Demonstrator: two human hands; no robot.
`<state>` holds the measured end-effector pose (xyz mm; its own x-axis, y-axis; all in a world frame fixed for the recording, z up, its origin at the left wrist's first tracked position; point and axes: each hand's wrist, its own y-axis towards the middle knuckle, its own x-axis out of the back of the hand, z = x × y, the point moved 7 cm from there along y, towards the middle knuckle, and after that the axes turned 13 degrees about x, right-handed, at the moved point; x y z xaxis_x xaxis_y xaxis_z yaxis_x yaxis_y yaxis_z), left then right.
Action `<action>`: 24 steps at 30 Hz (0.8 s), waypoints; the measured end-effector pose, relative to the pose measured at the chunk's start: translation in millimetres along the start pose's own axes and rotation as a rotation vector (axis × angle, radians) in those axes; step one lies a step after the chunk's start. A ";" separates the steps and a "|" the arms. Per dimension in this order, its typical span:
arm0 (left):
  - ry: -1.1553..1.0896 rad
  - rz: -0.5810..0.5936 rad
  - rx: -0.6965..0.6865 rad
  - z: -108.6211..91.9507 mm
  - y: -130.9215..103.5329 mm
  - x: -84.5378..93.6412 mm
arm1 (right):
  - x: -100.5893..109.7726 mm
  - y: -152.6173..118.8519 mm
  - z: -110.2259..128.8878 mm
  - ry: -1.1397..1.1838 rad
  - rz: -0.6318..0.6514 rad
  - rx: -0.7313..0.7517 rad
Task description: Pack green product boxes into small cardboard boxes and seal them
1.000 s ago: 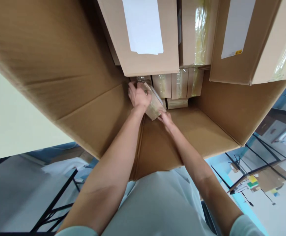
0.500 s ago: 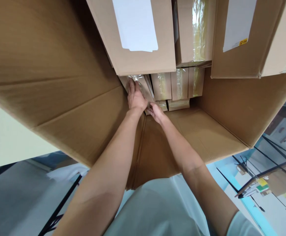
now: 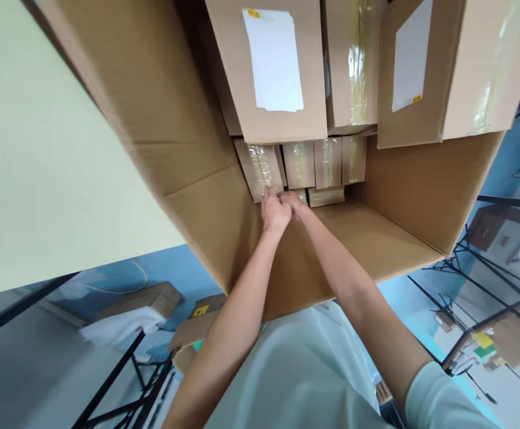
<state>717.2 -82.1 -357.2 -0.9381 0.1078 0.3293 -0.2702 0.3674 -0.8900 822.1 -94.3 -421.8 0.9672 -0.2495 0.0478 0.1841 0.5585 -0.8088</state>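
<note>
Inside a large open carton (image 3: pixel 376 238), my left hand (image 3: pixel 276 210) reaches to the lower edge of a small taped cardboard box (image 3: pixel 256 170) at the left of a row. Its fingers are extended against the box and do not wrap round it. My right hand (image 3: pixel 294 202) is close beside it, near the box's lower right corner. The right fingertips are partly hidden behind the left hand. More small taped boxes stand to the right, among them a taped box (image 3: pixel 299 167). Beneath them lies a flatter box (image 3: pixel 326 196).
Larger boxes overhang the row: a labelled box (image 3: pixel 278 125), a taped box (image 3: pixel 352 71) and another labelled box (image 3: pixel 414 125). The carton's left wall (image 3: pixel 188 173) rises beside my left arm. A pale panel (image 3: pixel 63 179) and black metal frames (image 3: pixel 112 375) are outside.
My left hand has slid down from the small box's taped face to its lower edge, beside my right hand. The box sits straighter against the row. The view has shifted.
</note>
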 end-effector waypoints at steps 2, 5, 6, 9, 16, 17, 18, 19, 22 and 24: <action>-0.028 0.050 -0.001 -4.5 -23.5 7.0 | 6.3 -9.0 15.2 -0.071 0.018 -0.023; -0.040 0.154 -0.042 -11.4 -68.1 23.0 | 19.2 -38.3 45.7 -0.182 0.050 -0.013; -0.038 0.198 -0.071 -13.8 -84.3 30.1 | 25.0 -53.1 57.0 -0.205 0.047 0.010; -0.021 0.330 -0.201 -22.6 -132.5 58.3 | 45.4 -112.4 88.4 -0.235 -0.002 0.115; -0.091 0.523 -0.319 -45.5 -217.1 137.8 | 71.0 -285.8 135.7 -0.290 -0.097 0.433; -0.100 0.540 -0.334 -49.1 -226.2 147.4 | 71.2 -306.3 139.5 -0.288 -0.093 0.461; -0.104 0.545 -0.358 -52.6 -234.4 157.2 | 71.4 -324.9 142.8 -0.285 -0.090 0.485; -0.104 0.539 -0.387 -55.5 -241.5 167.1 | 71.5 -341.3 145.8 -0.284 -0.085 0.506; -0.101 0.481 -0.459 -57.3 -254.7 197.3 | 73.1 -378.2 151.8 -0.294 -0.068 0.564; -0.127 0.426 -0.478 -51.7 -258.3 218.5 | 74.7 -393.8 152.7 -0.298 -0.064 0.612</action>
<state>593.2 -105.7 -39.0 -0.9680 0.2353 -0.0870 0.2294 0.6901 -0.6864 848.6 -212.1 -10.2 0.9417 -0.1175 0.3152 0.2237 0.9185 -0.3261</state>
